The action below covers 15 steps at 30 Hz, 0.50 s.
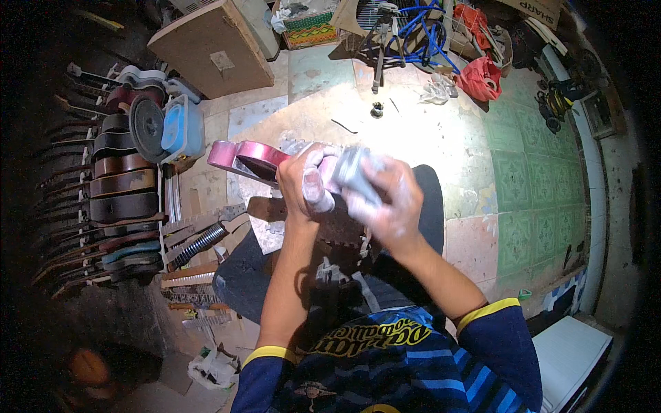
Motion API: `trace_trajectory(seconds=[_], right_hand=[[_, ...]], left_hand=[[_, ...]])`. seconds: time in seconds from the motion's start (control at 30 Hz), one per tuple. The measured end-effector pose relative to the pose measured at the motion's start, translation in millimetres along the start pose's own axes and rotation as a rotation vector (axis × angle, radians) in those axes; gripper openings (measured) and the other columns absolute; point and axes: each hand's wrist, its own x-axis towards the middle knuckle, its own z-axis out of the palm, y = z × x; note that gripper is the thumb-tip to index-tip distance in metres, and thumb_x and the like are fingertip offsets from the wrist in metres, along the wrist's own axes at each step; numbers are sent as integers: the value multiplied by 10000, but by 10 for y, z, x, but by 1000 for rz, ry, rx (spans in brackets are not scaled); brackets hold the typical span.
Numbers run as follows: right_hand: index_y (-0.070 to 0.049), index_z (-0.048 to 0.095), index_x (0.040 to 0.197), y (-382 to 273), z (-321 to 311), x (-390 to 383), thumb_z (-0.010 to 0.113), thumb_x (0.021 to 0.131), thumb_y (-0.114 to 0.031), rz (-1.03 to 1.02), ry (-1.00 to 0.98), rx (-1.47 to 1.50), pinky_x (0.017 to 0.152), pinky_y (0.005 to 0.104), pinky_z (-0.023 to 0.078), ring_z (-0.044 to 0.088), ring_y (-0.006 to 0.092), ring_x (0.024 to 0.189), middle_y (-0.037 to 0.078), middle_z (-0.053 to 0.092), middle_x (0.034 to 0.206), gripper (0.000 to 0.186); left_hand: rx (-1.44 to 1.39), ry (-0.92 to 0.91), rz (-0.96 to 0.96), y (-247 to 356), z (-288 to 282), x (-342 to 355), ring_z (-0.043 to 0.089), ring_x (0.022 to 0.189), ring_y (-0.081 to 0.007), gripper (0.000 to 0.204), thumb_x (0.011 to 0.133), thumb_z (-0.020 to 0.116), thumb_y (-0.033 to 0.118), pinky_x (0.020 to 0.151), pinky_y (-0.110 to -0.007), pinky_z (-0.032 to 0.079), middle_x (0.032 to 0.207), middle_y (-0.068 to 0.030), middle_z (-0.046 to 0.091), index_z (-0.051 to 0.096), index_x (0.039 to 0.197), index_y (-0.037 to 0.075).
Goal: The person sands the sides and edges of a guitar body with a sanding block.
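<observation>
A small guitar-shaped body (237, 155), painted dark red, lies across my lap with its far end sticking out to the left. My left hand (303, 182), dusted white, grips the near part of the body. My right hand (382, 193), also covered in white dust, presses a grey sanding block (354, 173) against the body just right of my left hand. The block and my right hand are blurred.
Rows of unfinished instrument bodies (117, 186) are stacked at the left, with a blue tub (182, 127) and a dark disc (146, 126) above them. A wooden board (210, 45), a tripod (382, 38), a blue bicycle frame (427, 27) and a red bag (482, 77) stand ahead on the tiled floor.
</observation>
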Motion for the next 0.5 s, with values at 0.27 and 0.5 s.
trace_trajectory(seconds=[0.27, 0.5], right_hand=[[-39, 688, 1187, 91, 124, -74, 895, 699, -135, 196, 52, 103, 874, 429, 537, 647, 353, 1002, 198, 652, 1122, 538], [-31, 699, 1166, 98, 179, -11, 888, 714, -116, 278, 130, 211, 839, 426, 532, 643, 340, 957, 182, 644, 1042, 498]], left_hand=[[28, 55, 14, 0, 49, 39, 659, 651, -392, 816, 973, 270, 676, 610, -422, 485, 696, -180, 649, 696, 788, 5], [62, 59, -3, -55, 72, 23, 663, 656, -395, 782, 982, 284, 637, 614, -429, 485, 696, -185, 646, 703, 800, 3]])
